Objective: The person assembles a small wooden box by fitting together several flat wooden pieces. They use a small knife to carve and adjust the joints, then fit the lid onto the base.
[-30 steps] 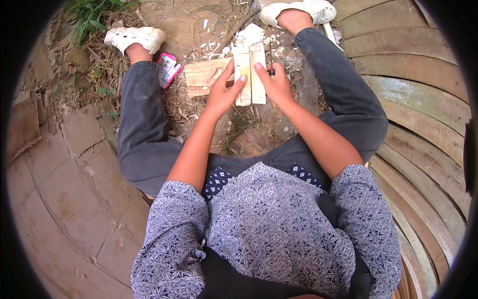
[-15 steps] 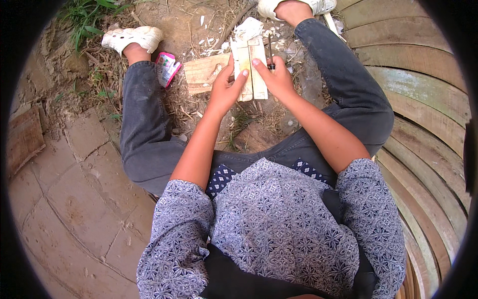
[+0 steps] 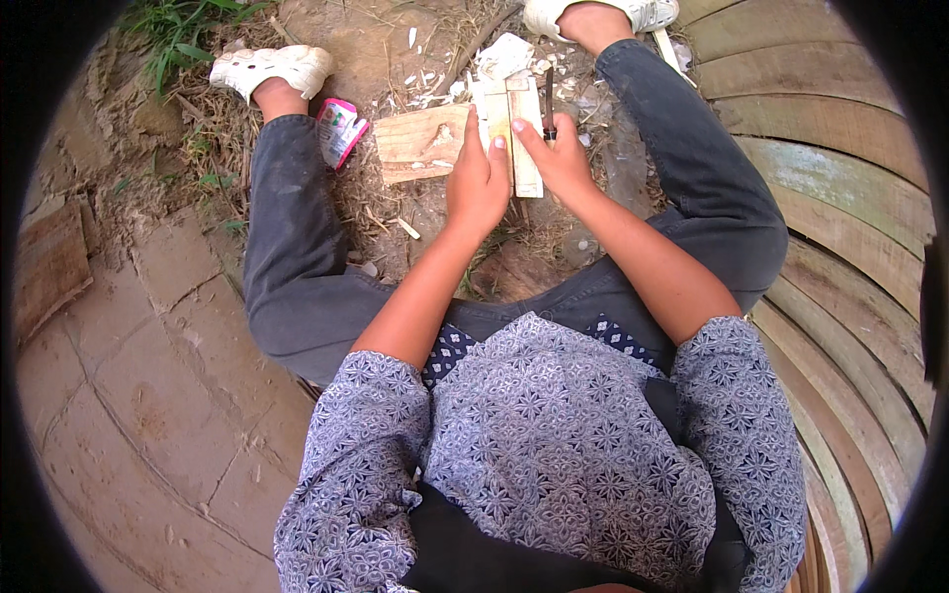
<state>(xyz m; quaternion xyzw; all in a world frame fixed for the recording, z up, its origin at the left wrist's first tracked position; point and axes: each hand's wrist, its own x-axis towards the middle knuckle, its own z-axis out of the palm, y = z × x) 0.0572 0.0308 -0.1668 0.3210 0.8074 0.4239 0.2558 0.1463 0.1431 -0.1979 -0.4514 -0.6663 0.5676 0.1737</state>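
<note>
Between my shins, my two hands hold pale wooden pieces [image 3: 527, 124] side by side, with a narrow dark gap running lengthwise between them. My left hand [image 3: 480, 186] is closed against the left piece, its thumb lying near the gap and its fingers along the outer side. At the right piece, my right hand [image 3: 561, 168] presses its thumb on the upper face. That hand's curled fingers also keep a knife [image 3: 550, 104], dark blade pointing away from me, beside the wood. The lower ends of its fingers are hidden behind the wood.
A flat wooden board [image 3: 420, 143] lies on the ground left of my hands, near a pink-and-white packet [image 3: 341, 131]. A crumpled white piece [image 3: 504, 56] and scattered wood shavings lie beyond. Curved wooden slats [image 3: 820, 153] rise on the right; cracked paving [image 3: 148, 395] spreads left.
My left hand has shifted right, closer to my right hand, and its fingers now lie straighter along the wood. The right hand keeps its hold on the wood and knife.
</note>
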